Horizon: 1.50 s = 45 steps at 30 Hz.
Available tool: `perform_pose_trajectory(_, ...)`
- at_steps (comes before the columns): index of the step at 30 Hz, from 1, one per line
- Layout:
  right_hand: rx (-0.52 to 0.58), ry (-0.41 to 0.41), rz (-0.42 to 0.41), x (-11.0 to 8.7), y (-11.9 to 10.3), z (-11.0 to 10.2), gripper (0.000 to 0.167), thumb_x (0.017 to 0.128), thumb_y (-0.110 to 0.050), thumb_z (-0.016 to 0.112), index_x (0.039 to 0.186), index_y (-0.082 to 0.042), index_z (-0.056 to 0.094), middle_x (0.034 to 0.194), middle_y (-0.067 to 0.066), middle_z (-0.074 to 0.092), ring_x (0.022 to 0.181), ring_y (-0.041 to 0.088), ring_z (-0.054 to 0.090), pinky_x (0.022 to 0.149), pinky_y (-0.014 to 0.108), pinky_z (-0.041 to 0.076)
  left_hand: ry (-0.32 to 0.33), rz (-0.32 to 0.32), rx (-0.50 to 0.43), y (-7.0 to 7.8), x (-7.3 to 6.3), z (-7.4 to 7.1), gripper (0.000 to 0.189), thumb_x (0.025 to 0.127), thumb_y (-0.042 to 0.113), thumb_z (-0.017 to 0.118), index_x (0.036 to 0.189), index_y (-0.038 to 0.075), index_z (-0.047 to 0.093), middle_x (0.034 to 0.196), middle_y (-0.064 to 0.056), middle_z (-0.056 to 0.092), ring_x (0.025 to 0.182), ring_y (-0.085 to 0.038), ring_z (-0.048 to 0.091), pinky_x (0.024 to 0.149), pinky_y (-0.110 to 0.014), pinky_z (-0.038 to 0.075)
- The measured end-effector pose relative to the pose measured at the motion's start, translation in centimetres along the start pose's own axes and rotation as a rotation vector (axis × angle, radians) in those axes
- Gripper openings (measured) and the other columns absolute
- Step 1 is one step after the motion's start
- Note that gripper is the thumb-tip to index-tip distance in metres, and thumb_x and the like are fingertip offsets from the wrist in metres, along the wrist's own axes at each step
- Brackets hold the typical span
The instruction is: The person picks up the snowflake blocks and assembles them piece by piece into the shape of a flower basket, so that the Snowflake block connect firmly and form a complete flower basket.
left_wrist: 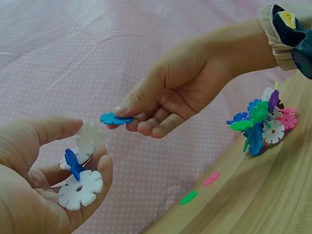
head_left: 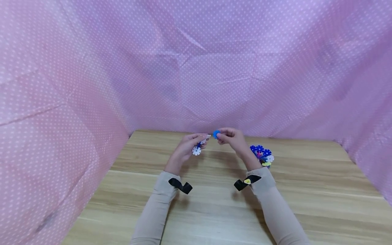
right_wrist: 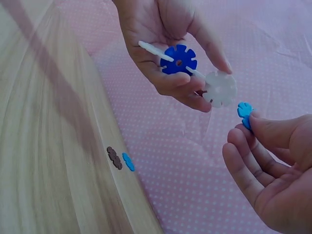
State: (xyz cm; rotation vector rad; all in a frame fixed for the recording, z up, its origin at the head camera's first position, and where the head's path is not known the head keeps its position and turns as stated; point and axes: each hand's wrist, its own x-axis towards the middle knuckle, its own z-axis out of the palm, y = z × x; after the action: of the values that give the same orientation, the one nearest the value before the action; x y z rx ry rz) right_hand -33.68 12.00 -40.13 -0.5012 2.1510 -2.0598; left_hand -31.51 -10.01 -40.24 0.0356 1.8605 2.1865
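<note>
My left hand [head_left: 185, 147] holds a small chain of joined snowflake discs between thumb and fingers. In the left wrist view a dark blue disc [left_wrist: 73, 164] links a white disc [left_wrist: 81, 190] to other white pieces. A further white disc [right_wrist: 220, 89] is at the fingertips, edge toward the other hand. Thumb and fingers of my right hand [head_left: 233, 139] pinch a light blue snowflake disc [left_wrist: 115, 118]. A small gap separates this disc from the white one; they do not touch.
On the wooden table [head_left: 211, 211], right of my right wrist, stands a cluster of joined multicoloured discs [head_left: 261, 154]. Loose pink [left_wrist: 211, 179], green [left_wrist: 188, 197], brown [right_wrist: 114, 158] and light blue discs [right_wrist: 128, 162] lie near the table's edge. Pink dotted cloth [head_left: 196, 85] surrounds the table.
</note>
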Motion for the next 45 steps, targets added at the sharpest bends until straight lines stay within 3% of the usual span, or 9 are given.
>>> perform_pose_trajectory(7, 0.005, 0.025, -0.093, -0.1, -0.3, 0.2, 0.029, 0.097, -0.004, 0.068, 0.121, 0.012, 0.064, 0.085, -0.006, 0.074, 0.072, 0.007, 0.07, 0.073, 0.028, 0.063, 0.019, -0.004, -0.014, 0.3, 0.0, 0.3, 0.036, 0.102, 0.016, 0.062, 0.132, -0.005, 0.062, 0.099, -0.004, 0.069, 0.082, -0.009, 0.067, 0.075, -0.021, 0.058)
perform_pose_trajectory(11, -0.02, 0.03, -0.122, -0.1, -0.1, 0.3, 0.027, 0.097, -0.004, 0.068, 0.119, 0.011, 0.068, 0.084, -0.007, 0.074, 0.072, 0.007, 0.07, 0.071, 0.024, 0.062, 0.032, -0.016, -0.004, 0.2, 0.0, 0.4, 0.034, 0.101, 0.016, 0.064, 0.13, -0.003, 0.064, 0.101, -0.003, 0.071, 0.083, -0.008, 0.068, 0.084, -0.026, 0.059)
perform_pose_trajectory(14, -0.041, 0.03, -0.119, -0.2, -0.1, 0.3, 0.028, 0.097, -0.007, 0.068, 0.121, 0.008, 0.069, 0.084, -0.008, 0.073, 0.074, 0.009, 0.07, 0.072, 0.023, 0.062, 0.043, -0.017, -0.001, 0.1, 0.1, 0.4, 0.034, 0.1, 0.016, 0.066, 0.129, -0.002, 0.065, 0.106, -0.006, 0.072, 0.084, -0.008, 0.069, 0.086, -0.026, 0.06)
perform_pose_trajectory(19, -0.055, 0.041, -0.117, -0.2, -0.2, 0.3, 0.028, 0.097, -0.008, 0.068, 0.121, 0.008, 0.069, 0.084, -0.006, 0.073, 0.074, 0.01, 0.071, 0.072, 0.023, 0.062, 0.055, -0.023, -0.006, -0.2, 0.1, 0.4, 0.034, 0.099, 0.017, 0.068, 0.128, -0.001, 0.066, 0.107, -0.008, 0.073, 0.084, -0.009, 0.069, 0.078, -0.022, 0.059)
perform_pose_trajectory(23, -0.048, 0.054, -0.123, -0.3, -0.1, 0.4, 0.027, 0.097, -0.007, 0.069, 0.118, 0.009, 0.069, 0.081, -0.008, 0.072, 0.071, 0.006, 0.069, 0.071, 0.022, 0.061, 0.058, -0.019, -0.007, -0.3, 0.1, 0.5, 0.035, 0.099, 0.018, 0.068, 0.128, 0.0, 0.066, 0.1, -0.002, 0.072, 0.086, -0.009, 0.069, 0.083, -0.025, 0.06)
perform_pose_trajectory(29, -0.037, 0.049, -0.118, -0.3, -0.2, 0.5, 0.026, 0.097, -0.007, 0.069, 0.117, 0.01, 0.069, 0.082, -0.005, 0.072, 0.071, 0.006, 0.069, 0.071, 0.023, 0.062, 0.069, -0.002, -0.029, -0.4, 0.2, 0.5, 0.034, 0.098, 0.016, 0.069, 0.127, -0.002, 0.067, 0.104, -0.006, 0.072, 0.086, -0.01, 0.07, 0.083, -0.025, 0.06)
perform_pose_trajectory(39, -0.091, 0.038, -0.065, -0.3, -0.5, 0.4, 0.027, 0.098, -0.008, 0.067, 0.12, 0.008, 0.07, 0.1, 0.023, 0.074, 0.075, 0.009, 0.07, 0.073, 0.022, 0.061, 0.068, -0.001, -0.033, -0.7, 0.4, 0.7, 0.031, 0.097, 0.013, 0.07, 0.123, -0.003, 0.067, 0.104, -0.01, 0.071, 0.085, -0.01, 0.069, 0.081, -0.024, 0.059)
perform_pose_trajectory(45, -0.057, 0.062, -0.096, -0.3, -0.2, 0.6, 0.026, 0.097, -0.007, 0.069, 0.118, 0.008, 0.07, 0.091, 0.011, 0.074, 0.074, 0.008, 0.068, 0.073, 0.022, 0.061, 0.06, 0.018, -0.046, -0.8, 0.7, 0.9, 0.029, 0.096, 0.008, 0.069, 0.122, -0.004, 0.067, 0.093, -0.001, 0.071, 0.081, -0.009, 0.068, 0.078, -0.022, 0.059)
